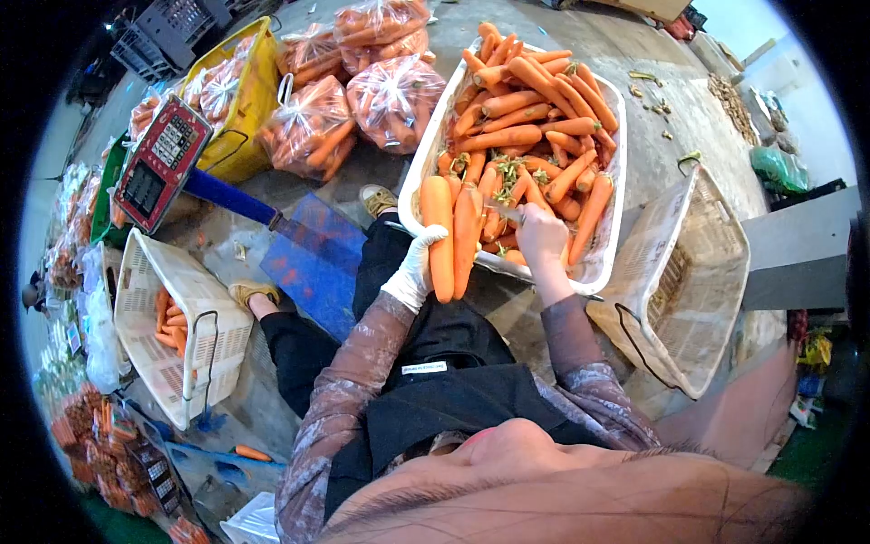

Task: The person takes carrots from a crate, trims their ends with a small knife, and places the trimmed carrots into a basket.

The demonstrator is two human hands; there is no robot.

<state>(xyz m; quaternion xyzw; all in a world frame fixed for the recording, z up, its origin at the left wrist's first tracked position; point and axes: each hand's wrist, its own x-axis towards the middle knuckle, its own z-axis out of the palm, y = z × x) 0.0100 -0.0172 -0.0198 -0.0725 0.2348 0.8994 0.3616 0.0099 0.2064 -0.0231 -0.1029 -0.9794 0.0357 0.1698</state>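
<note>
My left hand [414, 269], in a white glove, is closed around large orange carrots [439, 245] at the near left edge of a white crate [620, 190]. A second long carrot [467, 238] lies right against the first. My right hand [542, 238], bare, grips a small knife [504, 212], its blade pointing left toward the carrot tops. Most of the handle is hidden in the fist. Heaped carrots [521, 109] fill the crate, and green stem ends [509, 169] show among them near the blade.
Bagged carrots [396, 104] stand on the floor at the back, beside a yellow crate [258, 95]. A scale with a red display [163, 163] and blue platform [313, 258] is to the left. White crates stand left [213, 349] and right [698, 299].
</note>
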